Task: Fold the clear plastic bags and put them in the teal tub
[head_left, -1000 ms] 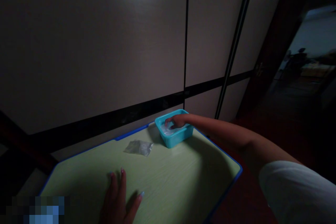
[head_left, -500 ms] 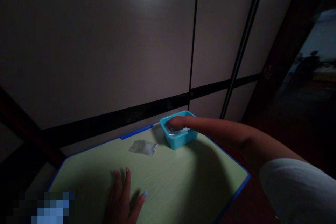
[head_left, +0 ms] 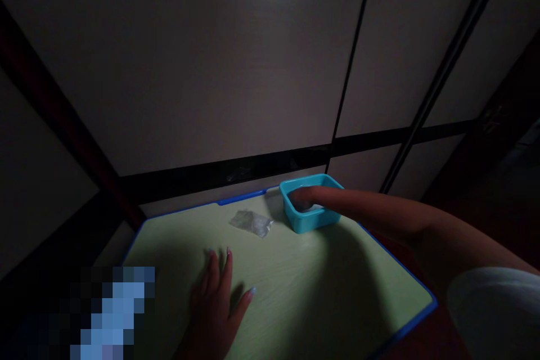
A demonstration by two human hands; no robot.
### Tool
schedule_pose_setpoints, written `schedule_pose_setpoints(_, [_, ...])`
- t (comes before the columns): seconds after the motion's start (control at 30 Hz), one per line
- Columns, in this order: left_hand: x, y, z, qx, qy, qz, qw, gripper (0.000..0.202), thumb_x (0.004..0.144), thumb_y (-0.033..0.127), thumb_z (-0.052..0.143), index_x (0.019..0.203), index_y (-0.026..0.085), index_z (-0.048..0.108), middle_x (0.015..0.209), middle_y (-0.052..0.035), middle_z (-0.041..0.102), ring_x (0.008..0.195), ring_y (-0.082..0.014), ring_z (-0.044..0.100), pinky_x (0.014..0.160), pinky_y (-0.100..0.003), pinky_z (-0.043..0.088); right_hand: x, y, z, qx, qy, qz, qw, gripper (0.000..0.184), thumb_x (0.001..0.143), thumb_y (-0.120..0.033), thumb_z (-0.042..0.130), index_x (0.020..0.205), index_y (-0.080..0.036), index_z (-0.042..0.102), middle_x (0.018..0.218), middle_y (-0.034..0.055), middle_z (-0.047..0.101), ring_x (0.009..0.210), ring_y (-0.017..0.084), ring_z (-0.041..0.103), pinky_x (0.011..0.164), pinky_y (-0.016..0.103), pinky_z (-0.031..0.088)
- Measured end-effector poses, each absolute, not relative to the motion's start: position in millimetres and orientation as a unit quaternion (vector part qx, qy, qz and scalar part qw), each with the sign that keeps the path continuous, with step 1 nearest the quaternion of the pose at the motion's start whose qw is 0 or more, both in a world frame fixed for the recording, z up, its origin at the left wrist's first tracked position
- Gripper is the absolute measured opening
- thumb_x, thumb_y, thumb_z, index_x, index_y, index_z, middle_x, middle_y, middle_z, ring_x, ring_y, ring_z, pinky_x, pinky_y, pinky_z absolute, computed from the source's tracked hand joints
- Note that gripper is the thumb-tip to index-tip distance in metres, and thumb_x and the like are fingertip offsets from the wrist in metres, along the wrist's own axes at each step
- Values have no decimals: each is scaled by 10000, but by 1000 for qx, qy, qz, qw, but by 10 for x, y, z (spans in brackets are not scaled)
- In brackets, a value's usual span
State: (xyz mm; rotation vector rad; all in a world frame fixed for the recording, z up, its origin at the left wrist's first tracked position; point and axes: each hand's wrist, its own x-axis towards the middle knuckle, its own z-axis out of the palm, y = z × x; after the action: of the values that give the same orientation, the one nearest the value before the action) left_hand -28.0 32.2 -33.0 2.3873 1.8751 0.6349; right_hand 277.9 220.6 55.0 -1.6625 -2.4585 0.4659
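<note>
A small turquoise plastic tub (head_left: 295, 220) stands at the far right corner of a pale green table with a blue rim (head_left: 242, 197). My right hand (head_left: 301, 197) reaches down inside the tub; its fingers are hidden by the tub wall and the dim light. Something pale lies in the tub under the hand. A small clear plastic bag (head_left: 252, 221) lies on the table just left of the tub. My left hand (head_left: 215, 304) rests flat on the table near me, fingers stretched out, holding nothing.
Grey wall panels with dark seams and a black band rise right behind the table's far edge. A dark red beam slants down at the left. The room is dim, and the floor to the right is dark.
The view has swung left and the doorway at the right has gone out of frame. My right hand has sunk deeper into the tub. The left hand stays flat.
</note>
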Motion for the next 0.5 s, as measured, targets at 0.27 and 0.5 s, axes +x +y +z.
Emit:
schedule_pose_setpoints(0.27, [-215, 296, -186, 763, 599, 237, 45, 680, 850, 433, 505, 1431, 106, 371, 1524, -274, 210, 1386, -405, 277, 1019, -614, 324, 2860, 2123, 956, -490, -842, 216, 68, 111, 687, -89, 636, 591, -145, 640, 564, -5, 636, 531, 112, 542, 581, 239, 394])
schedule_pose_setpoints(0.5, [-202, 360, -23, 752, 522, 396, 72, 461, 865, 406, 496, 1226, 133, 580, 1291, -179, 576, 1232, -315, 501, 1014, -520, 412, 2976, 1874, 1457, -480, -826, 138, 260, 143, 865, -261, 499, 789, -158, 561, 693, 25, 617, 649, 144, 569, 617, 246, 418])
